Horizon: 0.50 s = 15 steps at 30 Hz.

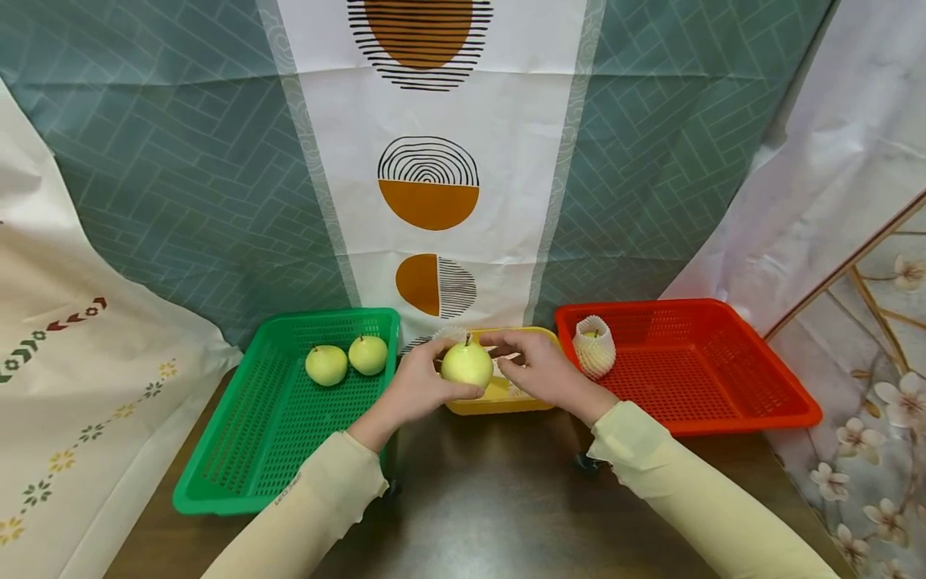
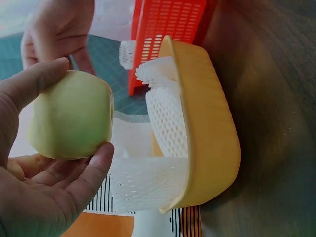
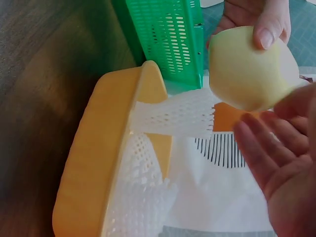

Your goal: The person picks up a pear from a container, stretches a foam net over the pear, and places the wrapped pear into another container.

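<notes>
My left hand (image 1: pixel 419 386) grips a yellow-green pear (image 1: pixel 466 367), stem upward, above the front of a yellow basket (image 1: pixel 499 408). Thumb and fingers wrap its sides in the left wrist view. From the other side comes my right hand (image 1: pixel 538 368), its fingers loosely spread. In the right wrist view those fingers (image 3: pixel 266 153) lie right by the pear's lower edge without curling round it. White foam net sleeves (image 2: pixel 165 118) lie in the yellow basket, some sticking out past its rim.
On the left stands a green basket (image 1: pixel 269 504) holding two bare pears (image 1: pixel 325 366). A red basket (image 1: pixel 723 424) on the right holds one pear in a foam net (image 1: pixel 595 349). Patterned cloth (image 1: pixel 434 112) hangs behind the dark wooden table (image 1: pixel 499 498).
</notes>
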Each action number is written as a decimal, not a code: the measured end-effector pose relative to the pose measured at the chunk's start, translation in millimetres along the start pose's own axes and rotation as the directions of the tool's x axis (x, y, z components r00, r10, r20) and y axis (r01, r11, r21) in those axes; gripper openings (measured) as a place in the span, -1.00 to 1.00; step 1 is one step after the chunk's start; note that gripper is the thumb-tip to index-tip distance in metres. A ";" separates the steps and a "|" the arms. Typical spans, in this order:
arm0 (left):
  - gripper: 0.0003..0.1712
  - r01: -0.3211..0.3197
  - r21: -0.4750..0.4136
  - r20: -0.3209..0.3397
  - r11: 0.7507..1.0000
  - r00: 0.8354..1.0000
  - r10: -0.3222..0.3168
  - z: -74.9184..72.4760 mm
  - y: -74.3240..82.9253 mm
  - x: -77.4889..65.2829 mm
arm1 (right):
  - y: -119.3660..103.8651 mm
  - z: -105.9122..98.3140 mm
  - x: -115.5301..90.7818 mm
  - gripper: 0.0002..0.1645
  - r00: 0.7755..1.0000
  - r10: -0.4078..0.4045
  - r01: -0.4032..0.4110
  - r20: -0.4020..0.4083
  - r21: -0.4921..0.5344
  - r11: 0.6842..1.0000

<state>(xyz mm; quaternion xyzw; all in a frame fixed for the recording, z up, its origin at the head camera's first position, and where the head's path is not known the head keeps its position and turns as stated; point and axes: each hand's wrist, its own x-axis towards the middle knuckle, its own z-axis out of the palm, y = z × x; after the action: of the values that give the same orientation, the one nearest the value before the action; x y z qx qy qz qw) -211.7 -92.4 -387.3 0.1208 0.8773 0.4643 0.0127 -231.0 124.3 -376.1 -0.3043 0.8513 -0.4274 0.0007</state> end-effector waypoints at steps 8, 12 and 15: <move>-0.16 -0.061 0.024 0.044 0.998 0.997 0.060 0.1 3.0 -2.5 | 3.0 4.9 -2.2 -0.19 0.982 0.043 -0.046 0.181 0.010 0.999; -0.17 -0.089 0.024 0.083 0.996 0.993 0.087 0.6 3.5 -3.9 | 3.1 6.2 -4.7 -0.16 0.982 0.045 -0.050 0.181 0.021 0.999; -0.13 -0.093 0.016 0.104 0.996 0.990 0.090 1.3 4.0 -3.6 | 3.1 7.0 -6.5 -0.15 0.984 0.039 -0.045 0.175 0.029 0.999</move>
<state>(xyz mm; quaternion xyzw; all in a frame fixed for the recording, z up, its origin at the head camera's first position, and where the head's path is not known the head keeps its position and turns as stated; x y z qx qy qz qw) -207.2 -90.0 -385.1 0.1849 0.8739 0.4482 0.0355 -225.5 124.0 -384.4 -0.3223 0.8470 -0.4132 0.0891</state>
